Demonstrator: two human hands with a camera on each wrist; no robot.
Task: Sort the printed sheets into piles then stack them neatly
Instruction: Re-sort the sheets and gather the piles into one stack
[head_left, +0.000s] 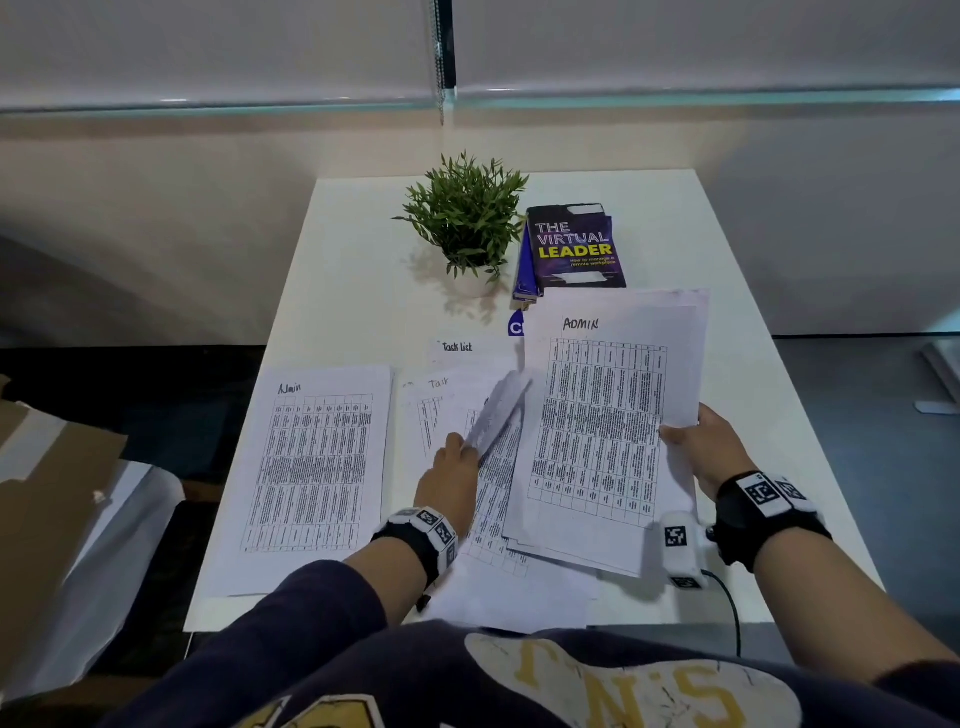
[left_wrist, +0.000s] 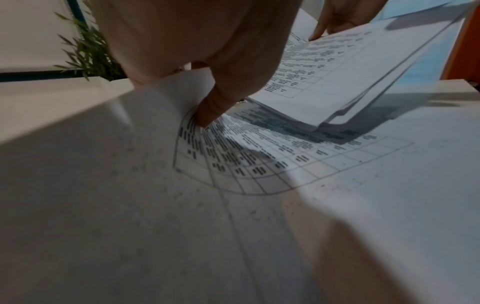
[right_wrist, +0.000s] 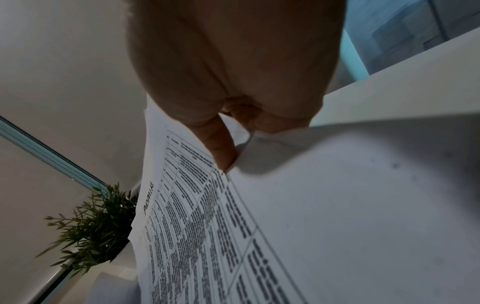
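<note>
Right hand (head_left: 714, 447) pinching ADMIN sheaf (head_left: 602, 426), long axis pointing away, left hand (head_left: 452, 478) lifting Task sheet (head_left: 498, 410)

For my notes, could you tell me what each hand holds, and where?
Right hand pinches the ADMIN sheets by their right edge; left hand pinches a curled sheet by its lower edge.

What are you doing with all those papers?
Sorting them. My right hand grips a bundle of sheets headed "Admin" by its edge, raised off the white table. My left hand pinches a curled sheet over the middle pile marked "Task". Another Admin pile already lies flat on the left. Nothing is stacked together yet.
</note>
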